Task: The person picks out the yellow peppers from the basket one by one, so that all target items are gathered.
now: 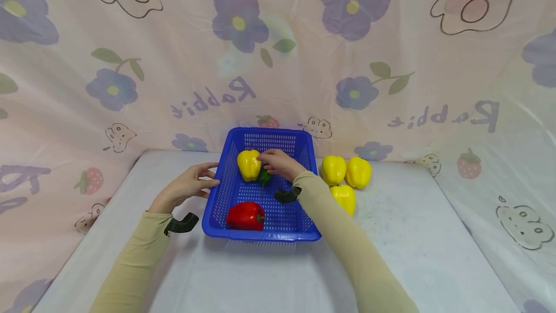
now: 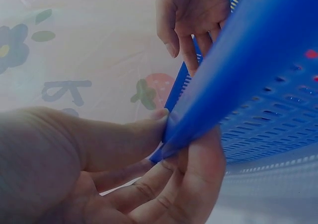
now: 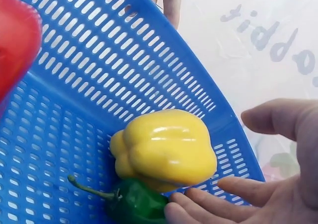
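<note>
A blue plastic basket (image 1: pixel 260 239) with slotted walls stands on the table. My left hand (image 1: pixel 187 186) grips its left rim; the left wrist view shows the thumb on one side of the rim and fingers (image 2: pixel 201 179) on the other. Inside, a yellow bell pepper (image 1: pixel 249 165) lies by the far left wall, with a green pepper (image 3: pixel 135 201) against it. My right hand (image 1: pixel 282 163) is over the basket, thumb apart and fingers (image 3: pixel 218 209) extended beside these two peppers. Whether the fingertips touch them I cannot tell. A red bell pepper (image 1: pixel 244 216) lies in the near left corner.
Three yellow bell peppers (image 1: pixel 333 170) sit on the white table (image 1: pixel 399 235) just right of the basket, one partly hidden by my right sleeve (image 1: pixel 343 235). Behind the table hangs a patterned curtain (image 1: pixel 295 91), close to the basket's far rim.
</note>
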Tool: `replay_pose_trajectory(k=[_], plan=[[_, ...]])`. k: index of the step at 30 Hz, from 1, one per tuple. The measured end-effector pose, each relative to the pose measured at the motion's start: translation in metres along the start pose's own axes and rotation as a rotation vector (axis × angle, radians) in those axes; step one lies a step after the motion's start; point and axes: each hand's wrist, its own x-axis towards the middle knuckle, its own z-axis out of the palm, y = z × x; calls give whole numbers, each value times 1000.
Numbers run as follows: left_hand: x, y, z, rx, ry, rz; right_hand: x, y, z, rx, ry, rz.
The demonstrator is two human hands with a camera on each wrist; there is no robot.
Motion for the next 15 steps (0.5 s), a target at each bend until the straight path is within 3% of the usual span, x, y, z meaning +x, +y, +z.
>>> replay_pose_trajectory(k=[15], plan=[[2,5,1,3,-12,1,9,-3,5,42,7,37]])
